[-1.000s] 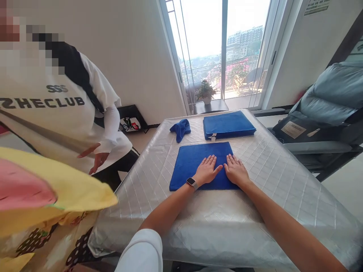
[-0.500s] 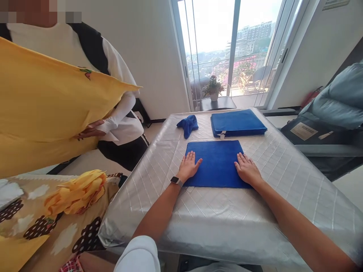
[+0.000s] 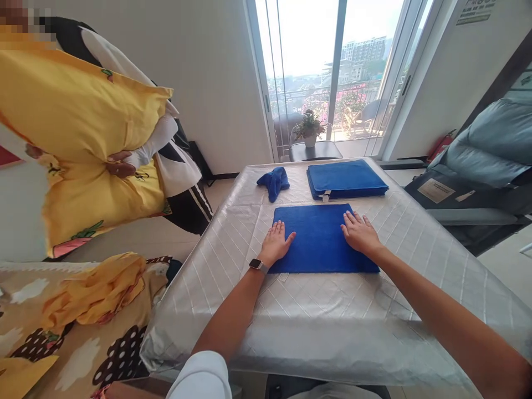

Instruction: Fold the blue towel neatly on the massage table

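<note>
A folded blue towel [image 3: 318, 244] lies flat on the silver-covered table [image 3: 324, 310]. My left hand [image 3: 276, 243] rests palm down on its left edge, fingers stretched out, a watch on the wrist. On the towel's right edge, my right hand [image 3: 358, 230] is also flat, fingers a little spread. Beyond the towel sits a neat stack of folded blue towels [image 3: 347, 177] with a white label at its near side. A crumpled blue cloth [image 3: 274, 183] lies left of the stack.
At the left, another person holds yellow printed fabric [image 3: 100, 119]. Beside my table is a surface with a patterned brown cover [image 3: 78, 360], bearing crumpled yellow cloth [image 3: 100, 291]. A dark chair [image 3: 453, 183] stands at the right, a potted plant [image 3: 310, 133] by the window.
My right hand has shifted slightly up along the towel's right edge, while my left stays put. The other person has gathered the spread yellow fabric into a bunched fold. The view has turned slightly.
</note>
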The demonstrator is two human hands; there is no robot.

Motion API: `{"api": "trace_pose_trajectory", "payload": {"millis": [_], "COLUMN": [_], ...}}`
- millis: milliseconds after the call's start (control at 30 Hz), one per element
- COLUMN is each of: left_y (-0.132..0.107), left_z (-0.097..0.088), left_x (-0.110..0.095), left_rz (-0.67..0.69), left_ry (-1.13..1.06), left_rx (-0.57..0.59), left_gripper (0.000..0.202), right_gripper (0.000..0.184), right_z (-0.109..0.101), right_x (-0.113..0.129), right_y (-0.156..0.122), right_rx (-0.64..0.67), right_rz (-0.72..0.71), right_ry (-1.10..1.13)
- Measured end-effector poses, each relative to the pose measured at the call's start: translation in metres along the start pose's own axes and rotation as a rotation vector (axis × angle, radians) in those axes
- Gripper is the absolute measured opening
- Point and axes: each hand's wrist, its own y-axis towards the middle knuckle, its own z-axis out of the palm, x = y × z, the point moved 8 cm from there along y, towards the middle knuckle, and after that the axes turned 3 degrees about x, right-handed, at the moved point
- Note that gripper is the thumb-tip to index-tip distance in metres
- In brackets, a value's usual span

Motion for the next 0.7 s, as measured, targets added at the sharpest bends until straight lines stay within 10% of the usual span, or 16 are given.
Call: {"api": "trace_pose_trajectory", "payload": {"millis": [700], "left_y": [-0.009], "left_z": [-0.020], "left_x": [-0.008], "left_rz": [0.028], "left_ry": [0.156], "left_rx": [-0.082], "left_gripper": [0.075], "right_gripper": [0.067], "right_z": [0.032], "right_x": [-0.019], "right_y": [0.024], "right_rx": [0.139], "right_rz": [0.059], "right_ry": [0.178]}}
